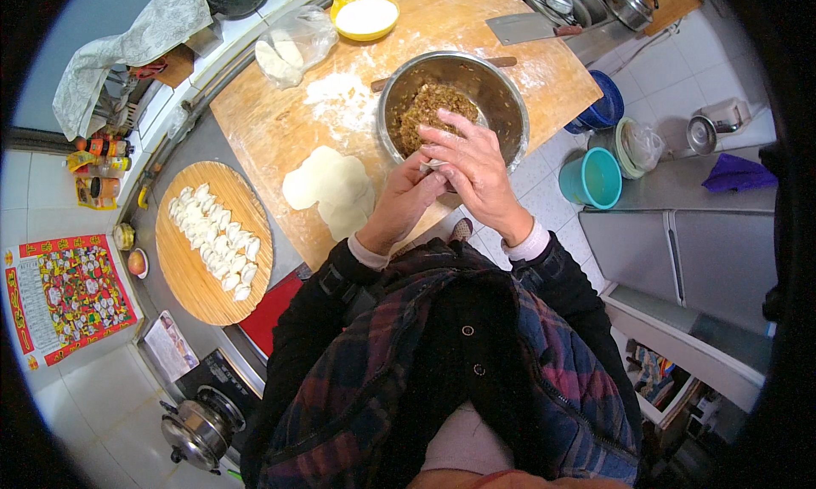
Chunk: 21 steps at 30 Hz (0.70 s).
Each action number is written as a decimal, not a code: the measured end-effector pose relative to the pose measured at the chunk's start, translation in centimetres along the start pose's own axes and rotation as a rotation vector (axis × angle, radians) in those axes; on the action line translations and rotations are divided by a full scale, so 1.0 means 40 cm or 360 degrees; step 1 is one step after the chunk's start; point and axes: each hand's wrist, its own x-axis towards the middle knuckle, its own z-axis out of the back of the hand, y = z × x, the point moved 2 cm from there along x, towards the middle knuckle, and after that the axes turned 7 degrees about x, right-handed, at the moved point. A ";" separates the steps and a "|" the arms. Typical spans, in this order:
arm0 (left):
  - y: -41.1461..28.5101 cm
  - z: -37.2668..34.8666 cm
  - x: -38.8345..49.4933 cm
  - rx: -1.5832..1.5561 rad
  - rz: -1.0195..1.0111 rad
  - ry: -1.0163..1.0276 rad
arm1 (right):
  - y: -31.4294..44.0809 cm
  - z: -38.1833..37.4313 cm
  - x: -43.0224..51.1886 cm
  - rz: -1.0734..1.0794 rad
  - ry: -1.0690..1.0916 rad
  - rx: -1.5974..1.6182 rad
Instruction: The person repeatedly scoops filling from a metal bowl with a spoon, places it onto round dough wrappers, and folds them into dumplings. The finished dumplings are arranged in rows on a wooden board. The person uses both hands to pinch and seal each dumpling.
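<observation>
My left hand (408, 195) and my right hand (470, 160) meet over the near rim of a steel mixing bowl (500, 97). Between their fingertips is a small folded dough wrapper (433, 164), mostly covered by the fingers. Brown minced filling (428, 109) lies in the bowl. Left of my hands, a stack of round dough wrappers (335, 186) rests on the floured wooden board (255, 122). A rolling pin (503, 61) passes behind the bowl, its middle hidden. Further left, rows of folded dumplings (220, 240) sit on a round slatted tray (182, 278).
Flour fills a yellow bowl (338, 5) at the board's back, beside a plastic bag of dough pieces (284, 55). A cleaver (523, 28) overhangs the right corner. A turquoise bucket (574, 183) stands off to the right. A steel pot (197, 428) is at the lower left.
</observation>
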 end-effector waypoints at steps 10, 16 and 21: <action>0.011 -0.006 0.019 -0.0721 0.0062 0.0060 | -0.035 -0.018 -0.015 -0.0306 -0.0345 0.0153; 0.009 -0.030 0.023 -0.0877 0.0079 0.0209 | -0.064 -0.014 -0.040 -0.0624 -0.0044 0.0123; 0.000 -0.037 0.023 -0.0777 0.0038 0.0039 | -0.083 -0.036 -0.036 -0.0574 -0.0440 0.0410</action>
